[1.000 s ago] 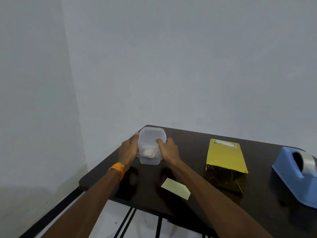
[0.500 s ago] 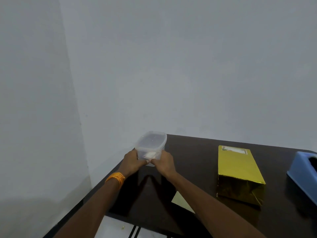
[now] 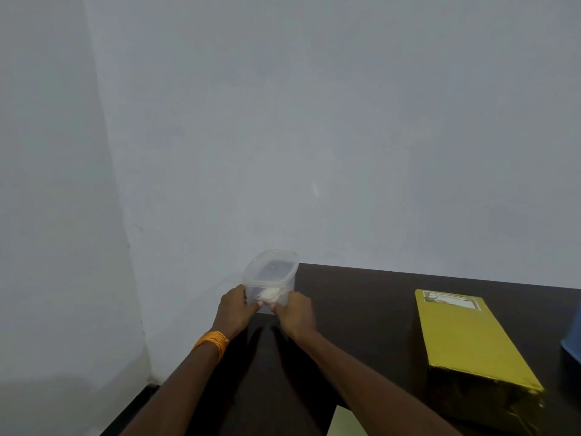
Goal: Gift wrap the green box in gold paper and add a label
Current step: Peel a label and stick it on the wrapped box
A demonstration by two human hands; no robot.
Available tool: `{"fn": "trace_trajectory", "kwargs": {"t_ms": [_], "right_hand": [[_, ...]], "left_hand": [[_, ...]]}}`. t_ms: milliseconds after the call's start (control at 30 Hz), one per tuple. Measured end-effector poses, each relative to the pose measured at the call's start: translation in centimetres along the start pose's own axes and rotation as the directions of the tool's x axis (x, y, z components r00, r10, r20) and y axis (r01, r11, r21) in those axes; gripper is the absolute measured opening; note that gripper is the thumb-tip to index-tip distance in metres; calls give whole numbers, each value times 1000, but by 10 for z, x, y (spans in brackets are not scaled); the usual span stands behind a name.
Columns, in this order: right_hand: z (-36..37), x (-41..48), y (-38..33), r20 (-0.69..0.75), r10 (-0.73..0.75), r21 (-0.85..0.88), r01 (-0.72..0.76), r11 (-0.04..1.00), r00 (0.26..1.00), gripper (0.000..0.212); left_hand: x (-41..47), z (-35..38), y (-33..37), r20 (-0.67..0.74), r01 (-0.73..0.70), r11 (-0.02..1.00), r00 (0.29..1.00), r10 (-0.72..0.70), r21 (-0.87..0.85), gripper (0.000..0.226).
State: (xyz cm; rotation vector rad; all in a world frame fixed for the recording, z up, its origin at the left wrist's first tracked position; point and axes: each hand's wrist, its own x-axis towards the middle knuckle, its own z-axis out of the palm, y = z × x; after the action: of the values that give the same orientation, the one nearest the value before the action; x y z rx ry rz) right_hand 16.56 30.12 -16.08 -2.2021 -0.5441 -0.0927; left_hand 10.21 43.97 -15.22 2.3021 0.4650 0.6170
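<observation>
Gold foil paper covers the box (image 3: 465, 350) on every face that shows, and a label (image 3: 449, 301) sits flat on its top at the far end. It lies on its broad side on the dark worktop (image 3: 361, 309), towards the right.

The box looks light and stiff, but the foil is slick and creases or tears easily, most of all at the crumpled folds on the near end. I would hold it by the two long sides with flat fingers, keeping off the label and the near-end folds.

Neither hand is on the box. The left hand (image 3: 234, 309) and right hand (image 3: 297, 313) each have fingers curled round a near lower corner of a clear lidded tub (image 3: 272, 275) at the far left corner of the worktop, with something white inside. The box lies well apart from them, to the right of the right hand and nearer the person. A pale slip of paper (image 3: 344, 423) lies at the near edge.
</observation>
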Motion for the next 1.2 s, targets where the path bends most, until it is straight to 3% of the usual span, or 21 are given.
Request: {"fn": "trace_trajectory", "kwargs": {"t_ms": [100,200,267,367,533,700,900,1033,1133,1200], "right_hand": [[0,-11,-5,16,-3,-51,4,999,1000,37],[-18,-28,-21,12,-23,-77,24,997,1000,40],[-44,-44,-27,-25,-45,-82,43,996,999,45],[-93,-69,-30,-89,-108,-99,99,990,990,54],[-196,-114,2,-330,-191,-236,116,965,924,52],[-299,-157,67,-503,-150,-277,6,961,851,52],[-386,-211,147,-668,-7,-233,-200,952,744,65],[-407,-237,202,-606,145,-141,-285,948,782,89],[-410,-243,233,-461,290,-31,-342,939,839,106],[-406,-243,246,-405,330,14,-355,935,853,107]], "left_hand": [[-18,-6,6,-19,62,993,998,-61,100,31],[-44,-19,16,-200,73,990,979,-48,118,33],[-59,-23,32,-275,15,987,961,29,157,20],[-79,-22,73,-250,-126,980,955,162,152,30],[-111,19,176,-143,-306,950,945,295,-59,31],[-153,84,287,-17,-402,870,910,415,-284,33],[-190,172,375,203,-418,873,859,470,-253,44],[-211,214,396,382,-384,901,816,434,-202,53],[-230,235,401,461,-362,898,771,439,-251,41],[-236,246,397,524,-279,908,747,409,-312,42]]}}
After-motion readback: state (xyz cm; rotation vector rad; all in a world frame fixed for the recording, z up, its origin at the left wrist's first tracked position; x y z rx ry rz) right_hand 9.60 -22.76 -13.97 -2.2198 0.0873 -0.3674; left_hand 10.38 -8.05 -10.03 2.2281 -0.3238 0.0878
